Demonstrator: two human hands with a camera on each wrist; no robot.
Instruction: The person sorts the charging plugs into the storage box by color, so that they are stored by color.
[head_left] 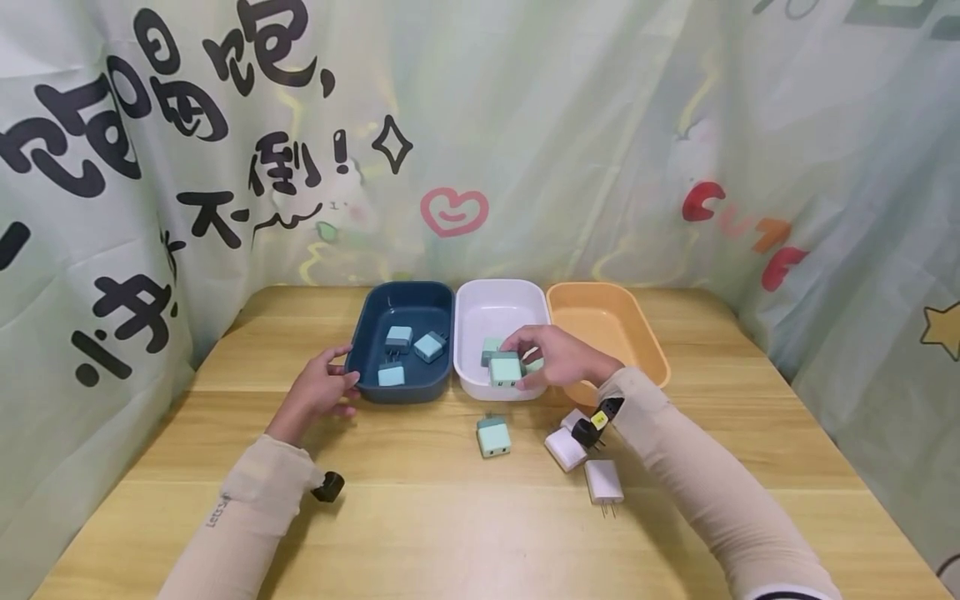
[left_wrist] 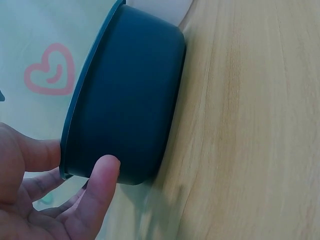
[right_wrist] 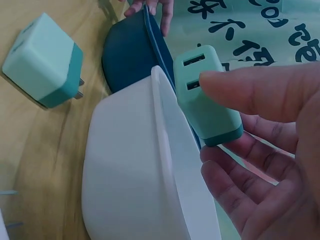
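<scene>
Mint charger pinched in our right hand, over the white tray's near end; our left hand (grip unclear) touches the navy tray.

Your table: smooth wood-grain, faint gloss. By far edge: navy tub, white tub, orange tub, smooth plastic. Your held USB charger: matt plastic. Backdrop: creased cloth.

Wood tbl holds dk-blue bin, white bin, orange bin, green chgr & white chgrs.
</scene>
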